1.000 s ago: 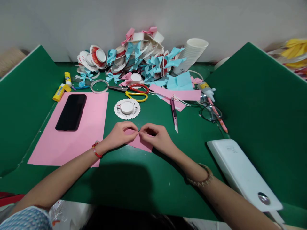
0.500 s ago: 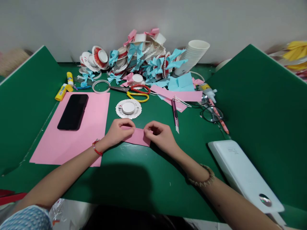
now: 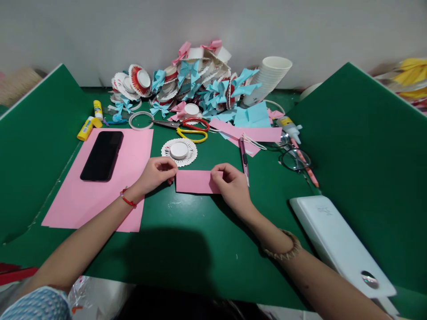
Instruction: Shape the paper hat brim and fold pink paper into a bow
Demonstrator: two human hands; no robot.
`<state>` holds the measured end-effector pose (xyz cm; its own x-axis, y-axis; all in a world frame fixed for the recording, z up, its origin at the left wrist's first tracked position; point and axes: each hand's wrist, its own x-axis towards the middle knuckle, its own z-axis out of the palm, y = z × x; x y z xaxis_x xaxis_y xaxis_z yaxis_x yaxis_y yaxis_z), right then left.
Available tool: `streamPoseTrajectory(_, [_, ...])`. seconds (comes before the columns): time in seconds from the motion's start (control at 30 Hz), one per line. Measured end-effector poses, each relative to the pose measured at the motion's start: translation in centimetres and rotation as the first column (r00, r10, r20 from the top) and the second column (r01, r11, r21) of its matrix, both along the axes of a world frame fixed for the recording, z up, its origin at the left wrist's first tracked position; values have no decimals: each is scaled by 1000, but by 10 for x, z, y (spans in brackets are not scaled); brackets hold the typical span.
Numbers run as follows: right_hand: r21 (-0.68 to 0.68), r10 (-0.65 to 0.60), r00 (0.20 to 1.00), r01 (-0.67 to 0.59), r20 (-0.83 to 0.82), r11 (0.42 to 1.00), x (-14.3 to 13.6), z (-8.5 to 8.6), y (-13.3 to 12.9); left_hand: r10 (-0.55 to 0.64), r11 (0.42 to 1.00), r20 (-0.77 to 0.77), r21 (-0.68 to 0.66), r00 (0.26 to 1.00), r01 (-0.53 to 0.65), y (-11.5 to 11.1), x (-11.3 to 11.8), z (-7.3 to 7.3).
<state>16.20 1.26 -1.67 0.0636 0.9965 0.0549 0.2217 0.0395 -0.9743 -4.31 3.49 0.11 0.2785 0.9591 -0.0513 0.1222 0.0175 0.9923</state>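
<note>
A small pink paper rectangle (image 3: 194, 182) stretches between my two hands, just above the green table. My left hand (image 3: 156, 175) is closed in a pinch, its fingertips at the paper's upper left corner. Thumb and fingers of my right hand (image 3: 233, 186) are closed on the right end of the sheet and cover part of it. Directly behind the paper lies a white fringed paper disc (image 3: 179, 152) with a round cup base in its middle. A purple craft knife (image 3: 243, 158) rests beside my right hand, its blade tip near the knuckles.
Scissors (image 3: 191, 129) with red and yellow handles lie behind the disc. A black phone (image 3: 102, 155) sits on large pink sheets (image 3: 100, 204) at left. Decorated paper pieces (image 3: 196, 84) and stacked cups (image 3: 271, 75) stand at the back. Glasses (image 3: 295, 159) and a white device (image 3: 340, 240) are right.
My left hand has moved left and slightly up, to the paper's corner. My right hand has shifted right and up with the paper, which now shows more of its face.
</note>
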Motion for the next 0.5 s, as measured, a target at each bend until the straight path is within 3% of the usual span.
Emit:
streamPoseTrajectory(0.13, [17, -82, 997, 82, 3, 996, 2, -3, 3, 112, 993, 36, 31, 993, -114, 4, -5, -3])
streamPoseTrajectory(0.23, [41, -11, 1000, 10, 14, 999, 2, -1, 2, 170, 979, 27, 111, 985, -172, 4, -4, -4])
streamPoseTrajectory(0.33, [72, 96, 994, -99, 48, 992, -1, 2, -1, 45, 969, -134, 246, 990, -10, -4, 5, -2])
streamPoseTrajectory(0.4, [85, 140, 988, -145, 68, 986, -2, 4, -3, -50, 957, -233, 268, 971, 113, -10, 12, -1])
streamPoseTrajectory(0.5, [94, 155, 983, -164, 97, 982, -3, 5, -4, -60, 956, -273, 262, 960, 134, -17, 19, 0])
